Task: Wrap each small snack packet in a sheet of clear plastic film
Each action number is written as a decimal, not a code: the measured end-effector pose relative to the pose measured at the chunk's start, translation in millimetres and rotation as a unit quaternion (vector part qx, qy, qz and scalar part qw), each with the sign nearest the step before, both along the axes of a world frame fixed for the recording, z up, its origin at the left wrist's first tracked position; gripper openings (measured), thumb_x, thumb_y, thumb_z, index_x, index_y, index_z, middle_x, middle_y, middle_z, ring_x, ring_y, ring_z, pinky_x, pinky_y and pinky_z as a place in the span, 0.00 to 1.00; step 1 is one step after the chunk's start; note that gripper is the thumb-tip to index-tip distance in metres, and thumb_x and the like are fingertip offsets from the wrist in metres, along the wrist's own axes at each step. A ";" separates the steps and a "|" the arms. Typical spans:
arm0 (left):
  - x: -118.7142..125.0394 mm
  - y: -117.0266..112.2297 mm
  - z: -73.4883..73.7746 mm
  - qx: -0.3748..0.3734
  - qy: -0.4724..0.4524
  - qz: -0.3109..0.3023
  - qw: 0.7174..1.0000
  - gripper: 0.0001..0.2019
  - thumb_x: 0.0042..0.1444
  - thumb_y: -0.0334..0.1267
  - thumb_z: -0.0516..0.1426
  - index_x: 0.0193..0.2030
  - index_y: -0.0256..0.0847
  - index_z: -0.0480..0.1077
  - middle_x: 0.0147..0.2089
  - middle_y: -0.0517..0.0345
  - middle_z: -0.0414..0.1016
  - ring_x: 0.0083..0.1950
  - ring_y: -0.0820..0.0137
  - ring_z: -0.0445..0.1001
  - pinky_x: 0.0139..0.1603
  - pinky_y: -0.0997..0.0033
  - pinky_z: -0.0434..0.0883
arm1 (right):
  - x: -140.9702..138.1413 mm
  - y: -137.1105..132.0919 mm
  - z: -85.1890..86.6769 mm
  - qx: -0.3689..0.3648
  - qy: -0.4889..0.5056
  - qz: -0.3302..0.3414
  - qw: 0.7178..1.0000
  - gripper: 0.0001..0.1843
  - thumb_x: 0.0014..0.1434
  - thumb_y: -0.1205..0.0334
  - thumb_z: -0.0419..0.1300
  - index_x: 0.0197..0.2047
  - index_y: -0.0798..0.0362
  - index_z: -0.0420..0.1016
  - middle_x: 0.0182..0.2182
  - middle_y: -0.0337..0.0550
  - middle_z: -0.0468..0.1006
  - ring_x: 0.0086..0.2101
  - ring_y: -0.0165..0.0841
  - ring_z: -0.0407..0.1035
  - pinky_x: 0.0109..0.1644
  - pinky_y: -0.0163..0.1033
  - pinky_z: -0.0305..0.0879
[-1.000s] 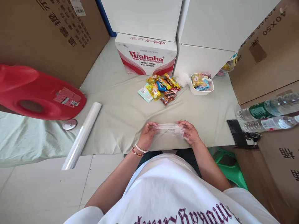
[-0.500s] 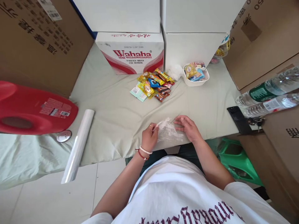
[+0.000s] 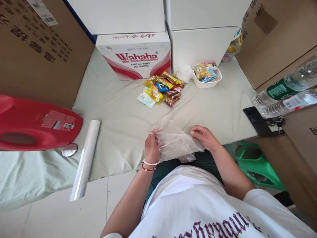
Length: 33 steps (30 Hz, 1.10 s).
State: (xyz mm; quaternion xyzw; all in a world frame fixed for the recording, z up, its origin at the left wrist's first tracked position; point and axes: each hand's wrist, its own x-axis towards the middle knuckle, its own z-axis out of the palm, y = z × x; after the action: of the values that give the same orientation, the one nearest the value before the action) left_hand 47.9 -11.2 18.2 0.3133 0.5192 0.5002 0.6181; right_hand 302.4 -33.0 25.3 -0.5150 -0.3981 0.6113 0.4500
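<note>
A thin clear plastic bag (image 3: 176, 143) is spread between my two hands over the near edge of the pale green cloth (image 3: 119, 112). My left hand (image 3: 152, 147), with bead bracelets at the wrist, pinches the bag's left side. My right hand (image 3: 203, 136) pinches its right side with fingers curled. Farther back on the cloth lies a pile of small wrapped snacks (image 3: 160, 89).
A white bowl (image 3: 207, 82) of snacks and a crumpled plastic wad (image 3: 183, 72) sit at the back. A roll of clear film (image 3: 85, 159) and a red jug (image 3: 34, 124) lie left. A Wahaha carton (image 3: 135, 56), a phone (image 3: 256, 121), water bottles (image 3: 284, 89) and cardboard boxes surround the cloth.
The plastic was a tight bunched strip stretched between my hands; now it is opened out into a wider sheet, and my hands have drawn nearer to my body.
</note>
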 end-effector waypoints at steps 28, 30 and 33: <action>-76.7 37.0 1.3 -0.052 0.213 -0.191 0.957 0.29 0.47 0.67 0.66 0.32 0.39 0.72 0.20 0.66 0.65 0.21 0.77 0.58 0.24 0.75 0.55 | 23.5 124.4 1.5 -0.078 -0.086 0.155 0.981 0.24 0.42 0.49 0.79 0.35 0.52 0.76 0.23 0.32 0.71 0.21 0.24 0.60 0.21 0.31 0.52; -82.1 26.4 0.0 -0.046 0.279 -0.165 0.945 0.28 0.51 0.68 0.63 0.34 0.41 0.72 0.20 0.66 0.64 0.22 0.74 0.61 0.26 0.73 0.59 | 21.9 142.3 4.0 -0.049 -0.142 0.170 0.974 0.21 0.45 0.51 0.77 0.35 0.53 0.77 0.23 0.32 0.71 0.21 0.25 0.59 0.24 0.32 0.53; -84.9 8.7 -0.4 -0.016 0.448 -0.124 0.885 0.29 0.54 0.66 0.61 0.47 0.40 0.74 0.26 0.63 0.69 0.28 0.66 0.69 0.30 0.68 0.66 | 12.8 166.7 19.6 0.024 -0.330 0.170 0.928 0.13 0.51 0.60 0.74 0.38 0.54 0.79 0.28 0.39 0.75 0.28 0.31 0.66 0.35 0.37 0.65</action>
State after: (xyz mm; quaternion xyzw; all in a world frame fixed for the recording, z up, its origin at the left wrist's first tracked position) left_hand -37.0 -2.5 17.8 0.5558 0.7061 0.2174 0.3812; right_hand 315.2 133.7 44.9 -0.6013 -0.6204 0.4643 0.1947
